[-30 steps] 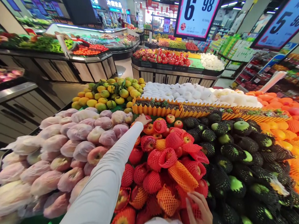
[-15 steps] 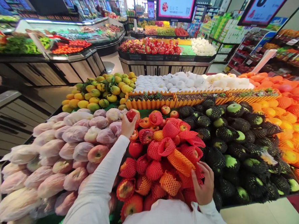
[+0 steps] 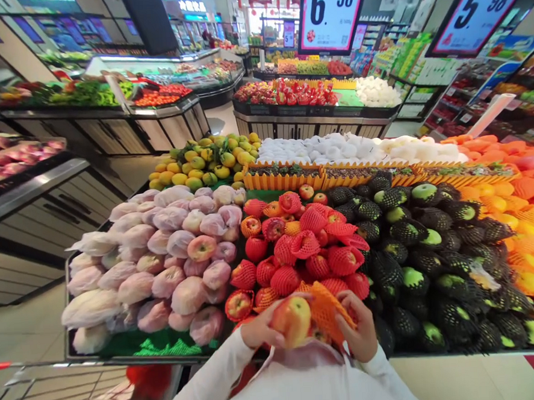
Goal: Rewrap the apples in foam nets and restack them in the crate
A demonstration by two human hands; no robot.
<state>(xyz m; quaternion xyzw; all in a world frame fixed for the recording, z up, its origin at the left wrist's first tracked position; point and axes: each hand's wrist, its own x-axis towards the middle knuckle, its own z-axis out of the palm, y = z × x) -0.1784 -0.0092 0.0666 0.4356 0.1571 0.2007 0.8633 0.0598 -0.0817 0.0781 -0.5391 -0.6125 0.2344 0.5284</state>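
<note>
Left hand (image 3: 263,329) grips a round, red-and-yellow apple (image 3: 296,320) — right hand (image 3: 363,328) pinches a soft orange foam net (image 3: 325,310) just right of it

apple (image 3: 296,320): yellow and red | foam net (image 3: 326,311): orange, mesh-patterned | sleeve (image 3: 214,375): white

Smooth apple (image 3: 296,321), rough matt foam net (image 3: 325,308)

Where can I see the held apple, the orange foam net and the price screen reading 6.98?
Held apple (image 3: 296,320): head view, on the middle of its skin.
Orange foam net (image 3: 324,308): head view, on its mesh.
Price screen (image 3: 332,16): head view, on the middle of its lit face.
</note>
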